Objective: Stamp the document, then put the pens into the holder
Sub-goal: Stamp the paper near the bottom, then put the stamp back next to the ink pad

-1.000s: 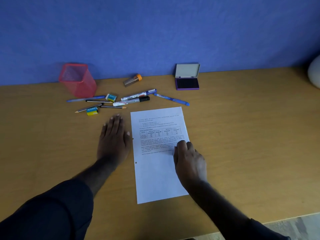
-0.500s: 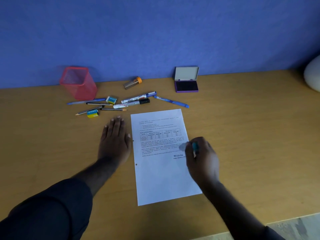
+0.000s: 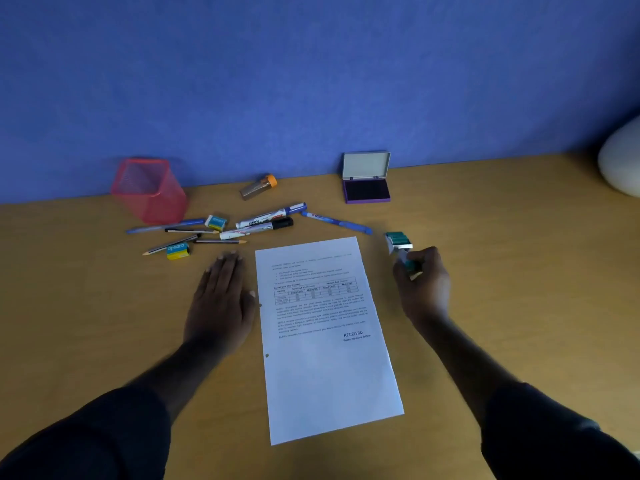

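Two bare hands, left hand (image 3: 221,299) and right hand (image 3: 424,289), extend from dark long sleeves (image 3: 86,441) pushed up at the frame's lower corners.

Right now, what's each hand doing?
Left hand: open, flat on the table beside the document.
Right hand: closed on the stamp.

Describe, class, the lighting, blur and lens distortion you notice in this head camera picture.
Head view: dim, bluish light; no glare on the document. The left hand looks slightly motion-smeared, the right hand and stamp soft. Wide-angle bend curves the table's far edge. Body text is unreadable; the RECEIVED mark reads clearly.
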`<control>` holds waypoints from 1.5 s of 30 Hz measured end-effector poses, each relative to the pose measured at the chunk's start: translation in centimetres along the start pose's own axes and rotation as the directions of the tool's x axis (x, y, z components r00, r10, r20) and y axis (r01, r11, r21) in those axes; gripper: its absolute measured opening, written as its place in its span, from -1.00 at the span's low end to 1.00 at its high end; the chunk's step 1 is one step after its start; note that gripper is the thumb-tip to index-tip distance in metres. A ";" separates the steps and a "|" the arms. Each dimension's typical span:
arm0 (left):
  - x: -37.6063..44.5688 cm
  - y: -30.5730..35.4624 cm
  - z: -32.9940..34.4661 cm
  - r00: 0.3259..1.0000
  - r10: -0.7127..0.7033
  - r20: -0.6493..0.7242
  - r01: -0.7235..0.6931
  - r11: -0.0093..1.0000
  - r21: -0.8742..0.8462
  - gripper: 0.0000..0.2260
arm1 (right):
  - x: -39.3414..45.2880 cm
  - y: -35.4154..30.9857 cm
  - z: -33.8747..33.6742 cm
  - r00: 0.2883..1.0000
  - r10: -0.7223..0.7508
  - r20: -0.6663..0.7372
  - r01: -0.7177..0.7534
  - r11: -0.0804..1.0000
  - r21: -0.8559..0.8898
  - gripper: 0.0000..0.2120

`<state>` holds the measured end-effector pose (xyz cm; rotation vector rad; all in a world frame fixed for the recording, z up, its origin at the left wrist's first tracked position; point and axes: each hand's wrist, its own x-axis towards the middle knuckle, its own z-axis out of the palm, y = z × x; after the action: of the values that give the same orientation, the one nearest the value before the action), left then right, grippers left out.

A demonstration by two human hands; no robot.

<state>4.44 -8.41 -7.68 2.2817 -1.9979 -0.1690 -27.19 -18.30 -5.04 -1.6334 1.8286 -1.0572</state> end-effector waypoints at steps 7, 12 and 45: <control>0.4 -0.5 0.5 1.000 -0.006 0.011 0.006 1.000 -0.001 -0.40 | 5.2 -0.2 3.5 0.996 -0.046 0.083 0.060 0.983 -0.176 -0.76; 0.4 -0.7 0.7 1.000 -0.002 0.007 0.002 1.000 0.009 -0.42 | 6.6 -0.6 4.5 0.993 -0.044 0.111 0.069 0.972 -0.225 -0.77; 0.5 -0.9 0.8 1.000 0.006 -0.007 -0.006 1.000 -0.010 -0.42 | 18.0 -10.5 11.3 0.966 0.258 0.011 -0.245 0.931 -0.271 -0.07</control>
<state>5.27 -8.75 -8.61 2.2664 -1.9954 -0.1700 -15.37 -38.38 -0.80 -1.4968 2.1560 -0.6785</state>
